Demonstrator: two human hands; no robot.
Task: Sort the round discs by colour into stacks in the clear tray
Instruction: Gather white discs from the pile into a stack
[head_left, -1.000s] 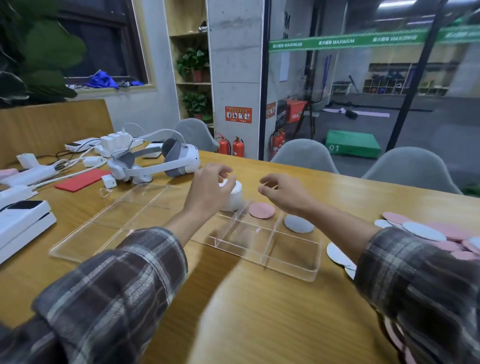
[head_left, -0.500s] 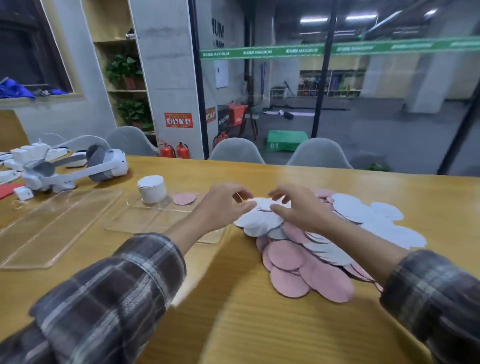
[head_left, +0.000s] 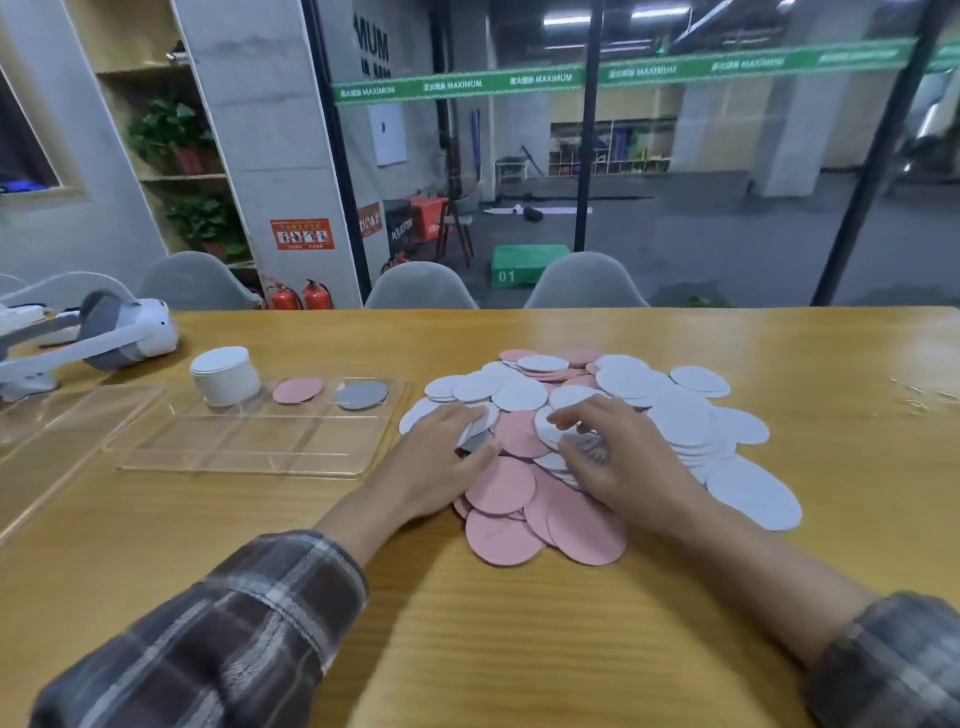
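- L hand (head_left: 441, 457) is lying flat on the left edge of the pile (head_left: 623, 384), fingers straight over white discs, holding nothing.
- Loose grey disc (head_left: 475, 442) is peeking out just by the L thumb, under whites.
- R hand (head_left: 618, 462) is resting on the pile's mid, fingers bent, tips on a white disc. It's blurred, so can't tell if it's pinching anything.
- Pinks (head_left: 501, 486) are lying mostly btwn & nearer than both hands. Whites are spreading beyond & right of R hand.
- Tray (head_left: 249, 457) is sitting near, left of L hand, not touching it.
- Its far row is holding, going toward L hand: white stack (head_left: 224, 375), 1 pink disc (head_left: 297, 389), 1 grey disc (head_left: 362, 395).
- Clear lid (head_left: 67, 415) is lying further left, w/ headset (head_left: 124, 332) beyond it.
- All are sitting on table (head_left: 519, 623).
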